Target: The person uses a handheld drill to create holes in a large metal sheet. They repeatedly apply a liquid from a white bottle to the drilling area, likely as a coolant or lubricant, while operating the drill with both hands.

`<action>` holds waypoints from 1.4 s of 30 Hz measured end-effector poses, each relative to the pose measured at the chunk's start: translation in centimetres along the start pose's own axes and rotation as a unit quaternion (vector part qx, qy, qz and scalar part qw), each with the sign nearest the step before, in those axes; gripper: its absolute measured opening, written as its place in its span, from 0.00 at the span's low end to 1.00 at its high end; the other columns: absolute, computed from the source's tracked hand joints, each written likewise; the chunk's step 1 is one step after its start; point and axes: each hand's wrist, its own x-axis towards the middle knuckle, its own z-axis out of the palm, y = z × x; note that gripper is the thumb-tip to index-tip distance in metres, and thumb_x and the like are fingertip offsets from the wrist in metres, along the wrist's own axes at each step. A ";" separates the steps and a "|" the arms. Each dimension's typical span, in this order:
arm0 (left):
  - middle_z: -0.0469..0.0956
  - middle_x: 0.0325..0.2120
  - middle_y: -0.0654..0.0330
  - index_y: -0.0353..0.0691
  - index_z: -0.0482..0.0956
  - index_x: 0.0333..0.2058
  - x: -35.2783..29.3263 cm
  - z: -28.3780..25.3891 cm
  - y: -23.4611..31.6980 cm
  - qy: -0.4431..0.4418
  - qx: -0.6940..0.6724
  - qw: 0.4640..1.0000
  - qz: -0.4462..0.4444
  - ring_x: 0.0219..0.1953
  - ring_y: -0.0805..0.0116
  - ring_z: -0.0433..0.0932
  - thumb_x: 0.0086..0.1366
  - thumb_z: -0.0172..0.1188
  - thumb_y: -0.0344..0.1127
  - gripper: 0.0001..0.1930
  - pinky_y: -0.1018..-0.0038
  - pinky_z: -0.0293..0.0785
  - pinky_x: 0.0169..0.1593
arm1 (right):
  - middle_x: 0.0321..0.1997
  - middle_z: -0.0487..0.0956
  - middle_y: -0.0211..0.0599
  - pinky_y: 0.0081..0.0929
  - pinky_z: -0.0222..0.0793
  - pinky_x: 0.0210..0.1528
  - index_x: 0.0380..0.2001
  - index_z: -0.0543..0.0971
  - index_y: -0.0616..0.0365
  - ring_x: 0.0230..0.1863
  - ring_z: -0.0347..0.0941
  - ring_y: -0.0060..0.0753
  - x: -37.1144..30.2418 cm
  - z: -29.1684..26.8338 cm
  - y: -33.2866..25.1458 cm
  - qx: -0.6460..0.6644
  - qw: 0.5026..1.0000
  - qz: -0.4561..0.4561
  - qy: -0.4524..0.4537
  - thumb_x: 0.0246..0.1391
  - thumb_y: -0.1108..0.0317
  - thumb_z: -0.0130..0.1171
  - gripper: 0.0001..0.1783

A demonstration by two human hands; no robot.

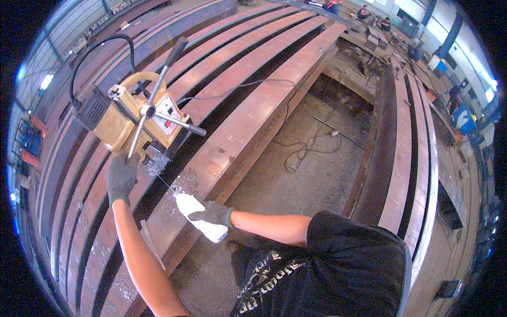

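Note:
My left hand (121, 178), in a dark grey work glove, is closed round the lower arm of the feed handle (150, 112) on a tan magnetic drill (117, 126). The drill stands on the rust-red steel beams. My right hand (213, 214), gloved too, grips a white squeeze bottle (191, 207), tilted with its nozzle towards the drill. A thin line, a spout or a stream of liquid, runs from the nozzle to the cutter area. Shiny metal shavings (157, 162) cling about the cutter. Wet-looking specks and chips lie on the beam (227, 145) by the bottle.
Long parallel steel beams with dark gaps between them run away from me. A black cable (288, 98) crosses the near beam to the concrete floor (296, 174), where it lies in loops. A flat metal strip (151, 243) rests near my left forearm. More beams (398, 153) stand right; people work far off.

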 end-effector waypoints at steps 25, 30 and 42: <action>0.80 0.24 0.45 0.27 0.81 0.38 -0.9 -1.2 3.1 -0.049 -0.064 0.995 -0.052 0.22 0.58 0.83 0.67 0.59 0.52 0.25 0.62 0.77 0.28 | 0.45 0.86 0.47 0.36 0.80 0.43 0.58 0.79 0.61 0.40 0.84 0.38 -0.8 -0.5 -1.3 0.025 0.999 -0.024 0.009 0.53 0.39 0.68 0.40; 0.80 0.23 0.45 0.28 0.82 0.40 -0.9 -0.8 2.3 -0.038 -0.059 0.996 -0.049 0.22 0.56 0.83 0.67 0.59 0.52 0.25 0.61 0.77 0.27 | 0.49 0.85 0.55 0.40 0.79 0.49 0.61 0.76 0.62 0.45 0.85 0.47 -1.6 -0.6 -2.3 -0.004 0.998 -0.054 0.027 0.53 0.36 0.66 0.44; 0.81 0.25 0.45 0.28 0.81 0.38 -0.9 -0.5 2.1 -0.034 -0.058 0.997 -0.035 0.20 0.58 0.83 0.69 0.58 0.51 0.25 0.62 0.78 0.26 | 0.52 0.84 0.58 0.41 0.79 0.50 0.63 0.75 0.58 0.47 0.85 0.50 -0.9 -0.7 -1.6 -0.027 0.999 -0.010 0.019 0.52 0.34 0.65 0.46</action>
